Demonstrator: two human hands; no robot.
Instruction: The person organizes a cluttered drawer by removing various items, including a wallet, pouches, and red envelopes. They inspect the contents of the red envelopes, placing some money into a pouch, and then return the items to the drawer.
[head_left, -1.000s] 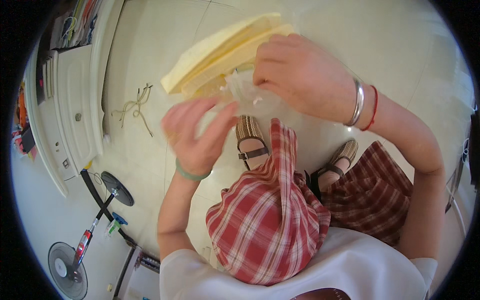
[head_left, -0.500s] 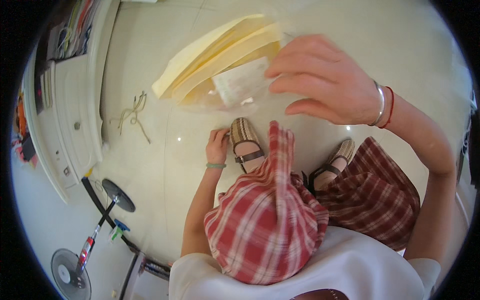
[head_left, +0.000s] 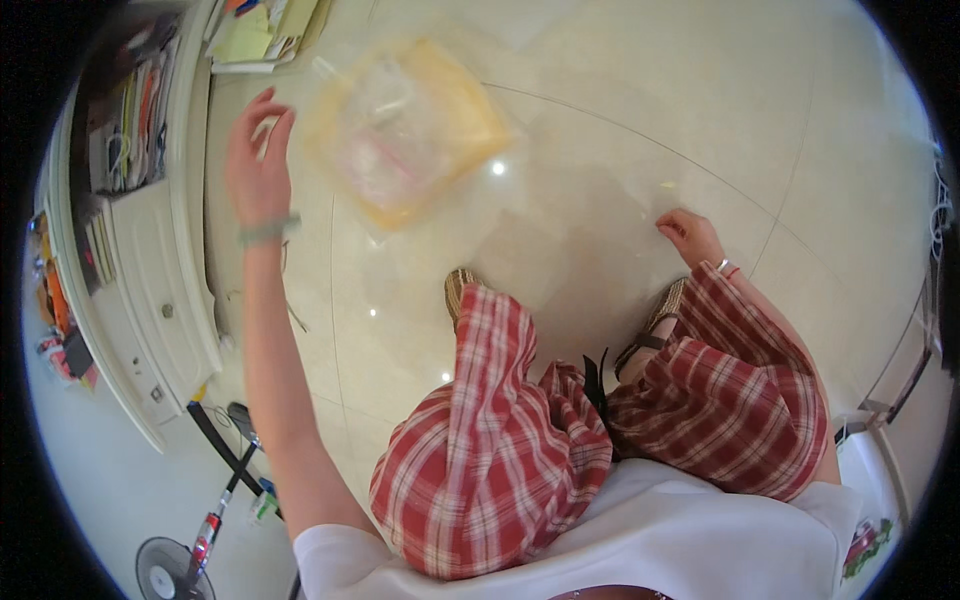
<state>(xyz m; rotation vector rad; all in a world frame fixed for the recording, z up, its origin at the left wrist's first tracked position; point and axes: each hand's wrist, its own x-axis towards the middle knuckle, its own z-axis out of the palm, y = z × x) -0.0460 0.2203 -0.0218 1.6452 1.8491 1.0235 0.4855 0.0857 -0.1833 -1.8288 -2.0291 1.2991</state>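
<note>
A clear plastic bag (head_left: 385,165) with yellow papers in it appears blurred over the tiled floor, far and left of my feet. My left hand (head_left: 262,165) is raised just left of the bag, fingers bent and the thumb apart from them. A gap separates it from the bag, and it holds nothing visible. By my right shoe (head_left: 660,325), my right hand (head_left: 692,238) hangs low with its fingers curled loosely together. Nothing shows in it. Red plaid trousers (head_left: 480,440) cover my bent knees; the left shoe (head_left: 458,295) is partly hidden behind the cloth.
A white cabinet (head_left: 165,240) with shelved papers and books runs along the left. At its far end lies a stack of papers (head_left: 265,35). An upright fan (head_left: 170,575) stands at the lower left. Thin cords (head_left: 293,315) on the floor are partly behind my left arm.
The plastic bag has shifted left and turned, away from my right hand. My right hand has drawn back beside my right knee. My left hand has risen from beside the left shoe.
</note>
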